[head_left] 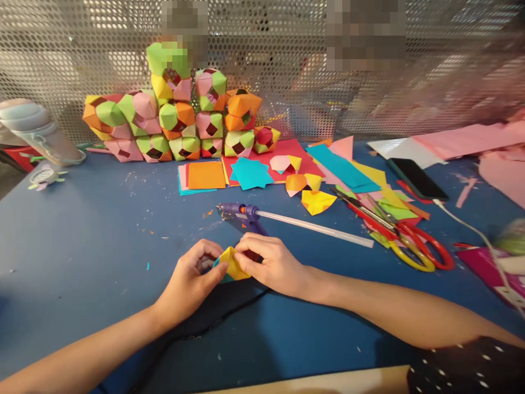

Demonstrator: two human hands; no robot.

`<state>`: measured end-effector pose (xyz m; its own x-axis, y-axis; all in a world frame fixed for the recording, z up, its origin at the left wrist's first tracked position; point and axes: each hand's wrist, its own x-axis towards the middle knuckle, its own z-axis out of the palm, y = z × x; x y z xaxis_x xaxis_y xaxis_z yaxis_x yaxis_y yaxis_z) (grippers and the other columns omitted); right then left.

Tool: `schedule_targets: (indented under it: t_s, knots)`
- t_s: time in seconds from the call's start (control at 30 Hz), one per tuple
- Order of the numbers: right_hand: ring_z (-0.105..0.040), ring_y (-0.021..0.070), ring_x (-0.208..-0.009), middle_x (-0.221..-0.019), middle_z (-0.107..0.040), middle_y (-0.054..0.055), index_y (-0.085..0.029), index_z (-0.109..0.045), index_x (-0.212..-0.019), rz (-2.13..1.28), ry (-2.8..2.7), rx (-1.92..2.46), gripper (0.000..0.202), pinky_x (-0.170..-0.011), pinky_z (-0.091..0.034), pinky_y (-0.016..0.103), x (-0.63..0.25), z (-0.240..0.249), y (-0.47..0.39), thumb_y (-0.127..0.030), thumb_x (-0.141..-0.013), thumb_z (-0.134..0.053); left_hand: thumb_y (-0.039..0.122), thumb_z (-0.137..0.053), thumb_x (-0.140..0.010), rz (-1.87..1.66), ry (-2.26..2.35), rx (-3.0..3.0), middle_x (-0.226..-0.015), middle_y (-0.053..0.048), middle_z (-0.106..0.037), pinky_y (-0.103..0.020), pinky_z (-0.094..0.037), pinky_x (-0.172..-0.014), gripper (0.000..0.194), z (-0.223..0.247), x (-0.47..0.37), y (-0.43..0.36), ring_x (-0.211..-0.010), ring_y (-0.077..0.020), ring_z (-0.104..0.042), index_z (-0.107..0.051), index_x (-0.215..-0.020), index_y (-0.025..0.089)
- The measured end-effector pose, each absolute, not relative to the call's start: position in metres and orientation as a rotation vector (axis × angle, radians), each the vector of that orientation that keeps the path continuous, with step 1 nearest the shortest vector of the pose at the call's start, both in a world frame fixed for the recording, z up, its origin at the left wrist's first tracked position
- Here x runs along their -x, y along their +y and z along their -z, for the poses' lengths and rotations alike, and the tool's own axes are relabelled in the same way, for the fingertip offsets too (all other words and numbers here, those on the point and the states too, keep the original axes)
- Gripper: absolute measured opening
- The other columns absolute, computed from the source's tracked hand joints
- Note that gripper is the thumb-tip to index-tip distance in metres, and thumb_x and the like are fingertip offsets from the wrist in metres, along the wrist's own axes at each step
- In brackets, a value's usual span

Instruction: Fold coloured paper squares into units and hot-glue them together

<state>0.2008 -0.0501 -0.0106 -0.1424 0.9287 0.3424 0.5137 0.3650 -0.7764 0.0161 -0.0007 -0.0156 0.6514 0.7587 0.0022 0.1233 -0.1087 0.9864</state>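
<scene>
So the blue table [102, 219] was the biggest thing there, with a stack of folded-paper balls [180, 126] along its far side, mostly green, pink and orange. A pale bottle [39, 128] stood left of the stack.

Left hand [186, 282] had thumb and fingers clamped on the folded paper piece, and the right hand [274, 262] was pinching its other side. Red- and yellow-handled scissors [438, 249] lay off to the right, partly over paper scraps [397, 210]. The purple glue gun [246, 216] was lying just beyond the hands, a long clear stick [315, 225] poking out its back, and a phone [418, 179] sat farther right, cable plugged in.

Smallest of the lot was that folded paper piece [235, 265], yellow and teal, between both hands near the middle of the table. Can't tell if it touched the tabletop.
</scene>
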Motion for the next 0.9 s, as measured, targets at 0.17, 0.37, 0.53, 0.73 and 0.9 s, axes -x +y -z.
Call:
schedule_targets:
  t_s: [0.17, 0.37, 0.53, 0.73, 0.9]
  knots:
    - [-0.047, 0.0093, -0.057, -0.067, -0.053, 0.000, -0.017, -0.057, -0.072, -0.729, -1.844, 1.350, 0.014, -0.053, -0.038, 0.022, -0.225, -0.001, -0.061, -0.017, -0.084, -0.049, 0.031, -0.063, -0.080, -0.556, 0.574, -1.627, -0.119, -0.008, -0.051, -0.034, -0.043, -0.095, 0.034, 0.011, -0.014, -0.002, -0.111, -0.0208, -0.050, -0.052, -0.110, 0.021]
    - [-0.048, 0.0084, -0.056, -0.064, -0.054, -0.002, -0.017, -0.057, -0.069, -0.904, -1.861, 1.558, 0.017, -0.051, -0.039, 0.019, -0.275, -0.009, -0.082, -0.022, -0.084, -0.050, 0.034, -0.049, -0.089, -0.561, 0.633, -1.638, -0.118, -0.009, -0.053, -0.034, -0.045, -0.092, 0.021, 0.011, -0.013, 0.001, -0.107, -0.0203, -0.053, -0.056, -0.104, 0.021]
    - [-0.048, 0.0099, -0.052, -0.057, -0.051, -0.002, -0.017, -0.057, -0.067, -0.642, -1.410, 1.794, 0.030, -0.048, -0.040, 0.021, -0.319, 0.001, -0.079, -0.042, -0.084, -0.052, 0.033, -0.046, -0.090, -0.550, 0.715, -1.730, -0.100, -0.007, -0.061, -0.030, -0.046, -0.084, 0.020, 0.010, -0.015, 0.003, -0.095, -0.0181, -0.056, -0.060, -0.093, 0.019]
    - [-0.059, 0.0156, -0.061, -0.080, -0.064, 0.009, -0.018, -0.060, -0.095, -0.301, -1.075, 1.891, 0.030, -0.055, -0.048, 0.028, -0.349, 0.029, -0.079, -0.044, -0.081, -0.057, 0.031, -0.035, -0.094, -0.400, 0.649, -2.140, -0.071, -0.002, -0.055, -0.023, -0.042, -0.062, 0.031, 0.003, -0.014, -0.008, -0.065, -0.0112, -0.050, -0.055, -0.075, 0.017]
    - [-0.062, 0.0178, -0.074, -0.089, -0.064, 0.011, -0.023, -0.059, -0.092, -0.164, -1.417, 1.875, 0.014, -0.068, -0.048, 0.030, -0.331, 0.023, -0.092, -0.034, -0.085, -0.055, 0.036, -0.045, -0.089, -0.167, 0.105, -2.673, -0.078, -0.006, -0.059, -0.028, -0.042, -0.060, 0.026, -0.003, -0.014, -0.029, -0.067, -0.0159, -0.052, -0.058, -0.083, 0.014]
